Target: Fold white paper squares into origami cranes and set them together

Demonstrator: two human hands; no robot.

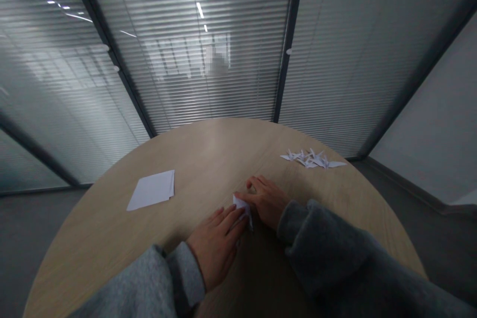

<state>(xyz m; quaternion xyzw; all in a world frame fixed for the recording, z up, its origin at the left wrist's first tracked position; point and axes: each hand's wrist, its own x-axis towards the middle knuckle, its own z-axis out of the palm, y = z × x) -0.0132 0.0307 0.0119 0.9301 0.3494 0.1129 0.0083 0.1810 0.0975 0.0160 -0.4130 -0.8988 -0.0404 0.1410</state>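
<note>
A small folded piece of white paper (pixel 242 207) lies on the round wooden table (pixel 208 159) between my two hands. My left hand (pixel 218 243) lies flat with its fingers stretched out, the fingertips pressing on the paper's near edge. My right hand (pixel 265 198) rests beside the paper on its right, with thumb and fingers pinching the paper's top corner. Most of the paper is hidden under my fingers. Both arms wear grey fuzzy sleeves.
A stack of white paper sheets (pixel 152 190) lies at the left of the table. A cluster of several folded paper cranes (pixel 312 159) sits at the far right. Frosted glass walls with dark frames stand behind the table.
</note>
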